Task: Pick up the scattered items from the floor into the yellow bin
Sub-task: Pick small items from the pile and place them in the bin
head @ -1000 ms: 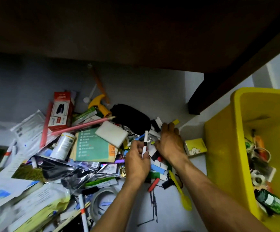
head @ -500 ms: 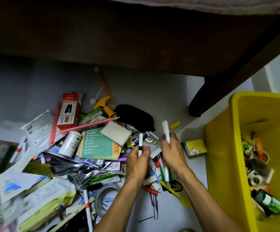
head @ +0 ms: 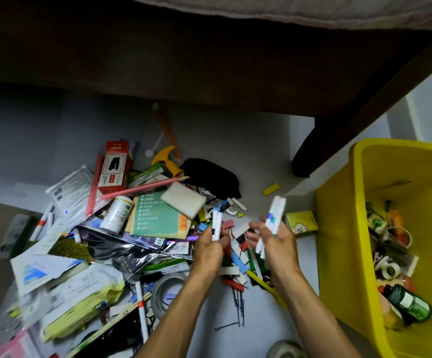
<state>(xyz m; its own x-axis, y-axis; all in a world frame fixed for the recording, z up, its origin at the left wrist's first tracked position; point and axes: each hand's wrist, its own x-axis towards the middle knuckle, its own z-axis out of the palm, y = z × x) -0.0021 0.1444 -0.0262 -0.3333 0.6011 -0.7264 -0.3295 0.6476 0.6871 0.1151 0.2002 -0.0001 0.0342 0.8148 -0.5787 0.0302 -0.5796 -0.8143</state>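
Holding white markers in both fists at lower centre of the frame: your left hand (head: 209,248) grips a short bunch (head: 216,224) upright, your right hand (head: 277,244) clutches a longer bunch (head: 273,218) tilted toward the yellow bin (head: 339,228). Bin stands at right edge, partly filled. Remaining clutter (head: 132,228) covers the floor (head: 261,151) left of centre, including red box (head: 115,166), green booklet (head: 158,215), black pouch (head: 209,177).

Scene was dim overall. Dark shadow lay under bed frame (head: 209,73); floor (head: 248,156) there went murky grey. Brightest patch was yellow bin (head: 339,228), lit perhaps from upper right. Plastic bags (head: 122,251) threw small glints. Wide-angle bending curved edges. Lower-left corner was smeared, soft; print there unreadable.
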